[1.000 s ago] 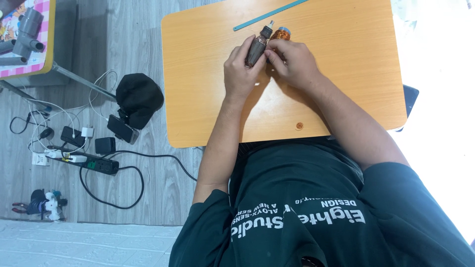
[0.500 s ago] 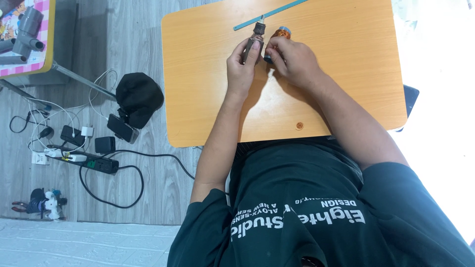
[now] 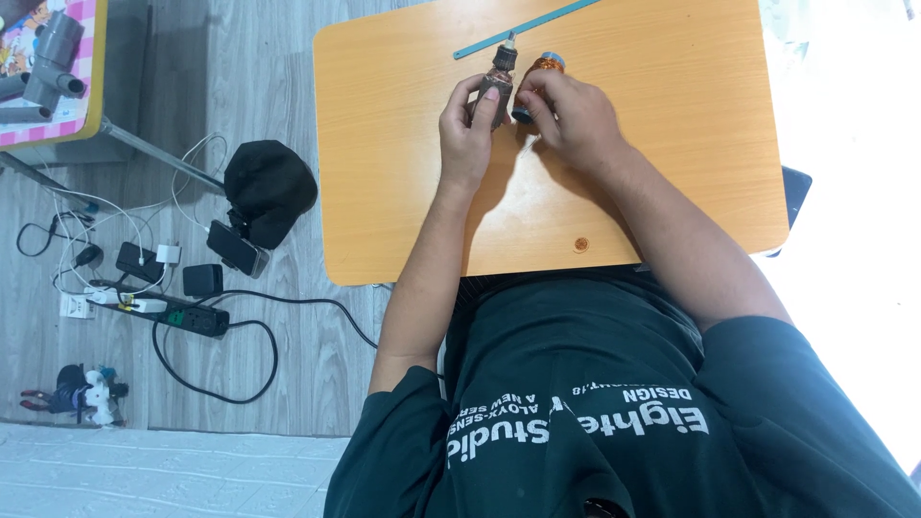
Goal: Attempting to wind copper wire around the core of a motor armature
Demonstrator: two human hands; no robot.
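The wooden table (image 3: 672,144) fills the upper middle. A thin teal ruler (image 3: 523,28) lies slanted on the table's far edge. Left of the table, on the grey plank floor (image 3: 192,96), sits a black cap (image 3: 269,184), with a phone (image 3: 236,248) just below it. Further left of the table lie a black adapter (image 3: 202,279), a power strip (image 3: 168,313) and tangled white cables (image 3: 86,230). A pink-edged board (image 3: 48,67) bearing grey pipes (image 3: 53,58) stands well left of the table. A small toy (image 3: 77,393) lies far down-left.
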